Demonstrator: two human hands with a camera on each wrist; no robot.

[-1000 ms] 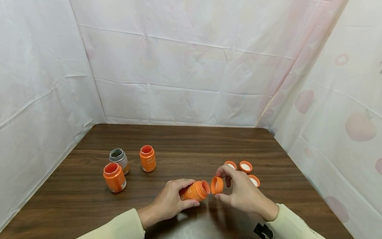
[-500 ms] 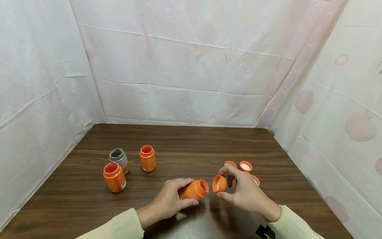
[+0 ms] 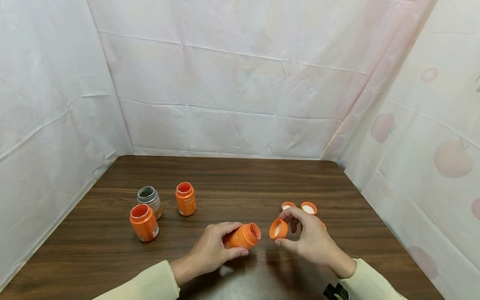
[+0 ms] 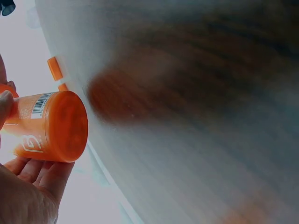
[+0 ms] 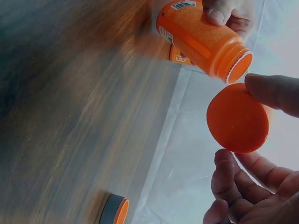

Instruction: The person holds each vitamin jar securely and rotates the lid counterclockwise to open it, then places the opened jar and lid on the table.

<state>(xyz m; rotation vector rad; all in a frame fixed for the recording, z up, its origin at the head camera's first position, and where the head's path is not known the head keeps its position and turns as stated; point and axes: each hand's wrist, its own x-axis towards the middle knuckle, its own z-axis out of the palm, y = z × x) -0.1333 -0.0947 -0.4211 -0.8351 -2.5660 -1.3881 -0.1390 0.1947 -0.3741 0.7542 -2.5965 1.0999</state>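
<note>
My left hand (image 3: 213, 246) grips an orange bottle (image 3: 241, 237), tilted with its uncapped mouth toward the right. Its smooth base and a barcode label show in the left wrist view. Thumb and fingertips of my right hand (image 3: 313, 241) pinch an orange screw cap (image 3: 278, 229) by its rim, the pale inner side facing the bottle. A small gap separates cap and mouth in the head view. From the right wrist, the flat top of the cap (image 5: 238, 119) shows, with the bottle (image 5: 201, 39) beyond it.
Left on the dark wood table (image 3: 232, 179) stand an orange bottle (image 3: 144, 225), a grey bottle (image 3: 150, 200) partly behind it, and another orange bottle (image 3: 185, 202), all uncapped. Loose caps (image 3: 308, 208) lie behind my right hand, one mostly hidden. White sheets (image 3: 232, 83) surround the table.
The orange cap has moved right with my right hand, away from the bottle mouth, and the gap has widened. My left hand and its bottle have shifted slightly left.
</note>
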